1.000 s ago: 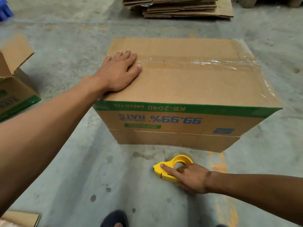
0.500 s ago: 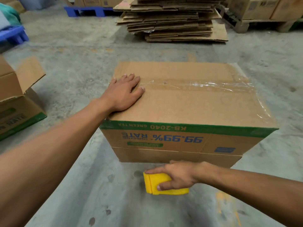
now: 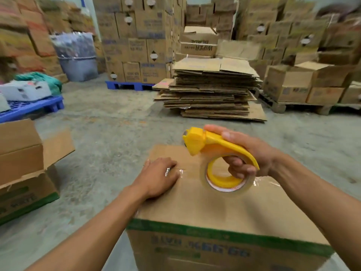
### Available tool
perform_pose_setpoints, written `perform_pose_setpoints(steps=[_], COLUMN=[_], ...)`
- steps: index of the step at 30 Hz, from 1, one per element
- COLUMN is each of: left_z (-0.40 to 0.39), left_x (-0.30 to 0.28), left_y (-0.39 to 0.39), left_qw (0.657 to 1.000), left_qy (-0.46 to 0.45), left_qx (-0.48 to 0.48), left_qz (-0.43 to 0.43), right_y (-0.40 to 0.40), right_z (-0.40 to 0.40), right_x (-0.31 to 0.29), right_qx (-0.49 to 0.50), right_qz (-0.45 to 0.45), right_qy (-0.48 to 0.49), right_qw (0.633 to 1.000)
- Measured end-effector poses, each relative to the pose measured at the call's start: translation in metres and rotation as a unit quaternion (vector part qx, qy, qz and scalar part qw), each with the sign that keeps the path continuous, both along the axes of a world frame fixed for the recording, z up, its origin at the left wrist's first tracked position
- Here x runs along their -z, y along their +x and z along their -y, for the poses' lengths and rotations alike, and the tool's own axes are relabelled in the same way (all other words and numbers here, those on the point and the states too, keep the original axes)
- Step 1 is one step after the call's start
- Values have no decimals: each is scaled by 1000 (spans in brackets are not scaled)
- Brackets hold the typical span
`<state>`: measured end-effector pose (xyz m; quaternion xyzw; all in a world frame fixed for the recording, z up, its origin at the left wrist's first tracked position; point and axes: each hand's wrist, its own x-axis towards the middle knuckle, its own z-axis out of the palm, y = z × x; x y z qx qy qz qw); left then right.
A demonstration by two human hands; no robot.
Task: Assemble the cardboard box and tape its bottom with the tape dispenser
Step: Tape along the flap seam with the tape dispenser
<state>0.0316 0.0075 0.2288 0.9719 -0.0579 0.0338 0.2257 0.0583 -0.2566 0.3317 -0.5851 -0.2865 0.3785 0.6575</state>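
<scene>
Cardboard box (image 3: pixel 224 204) sits under my left hand (image 3: pixel 158 178) — palm down, fingers curled at its taped seam, holding nothing. My right hand (image 3: pixel 248 153) grips the yellow tape dispenser (image 3: pixel 213 147) above it.

The yellow tape dispenser (image 3: pixel 218 153), which a second ago lay on the floor under the right hand (image 3: pixel 248 153) at the lower middle of the frame, is now gripped by that hand and held in the air at centre right, above the top of the cardboard box (image 3: pixel 224 204), its roll of clear tape hanging low. The left hand (image 3: pixel 158 177), earlier spread flat on the box's upper left corner, now has its fingers curled at the tape end there. The view has tilted up, bringing the stacked flat cardboard (image 3: pixel 211 89) and warehouse boxes into the upper frame
</scene>
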Motion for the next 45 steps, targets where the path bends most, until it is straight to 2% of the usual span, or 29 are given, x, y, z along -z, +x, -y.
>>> perform_pose_setpoints(steps=[5,7,9,12,16,19,23,29,33,40,45], left_z=[4,9,22,48,71,79,78,79,80,81,84], left_x=[-5,-9,-25,-62,-87,-90,-95,-106,-108,-102,-97], left_y=[9,11,7,-7,-19,-23,-26,-30,-30,-34,-32], left_qw=[1000,997,989,943,883,836,794,751,740,737,720], left_qy=[-24,-65,-145,-316,-382,-452,-519,-568,-575,-580,-600], left_qx=[-3,13,6,0,28,25,-2,-7,-22,-27,-42], left_qz=[-3,31,21,-102,-270,-310,-317,-338,-348,-347,-345], right_y=[11,10,12,19,26,28,30,25,18,15,14], right_z=[32,41,48,54,56,58,62,70,74,80,80], right_x=[22,32,39,43,42,41,39,33,29,29,28], right_qx=[34,11,-8,-67,-89,-88,-82,-53,3,-3,-4], right_qz=[-90,-112,-117,-128,-123,-126,-118,-89,-61,-61,-57], right_qy=[71,87,88,128,145,154,159,107,53,40,29], right_qw=[993,990,989,981,978,976,977,989,997,997,998])
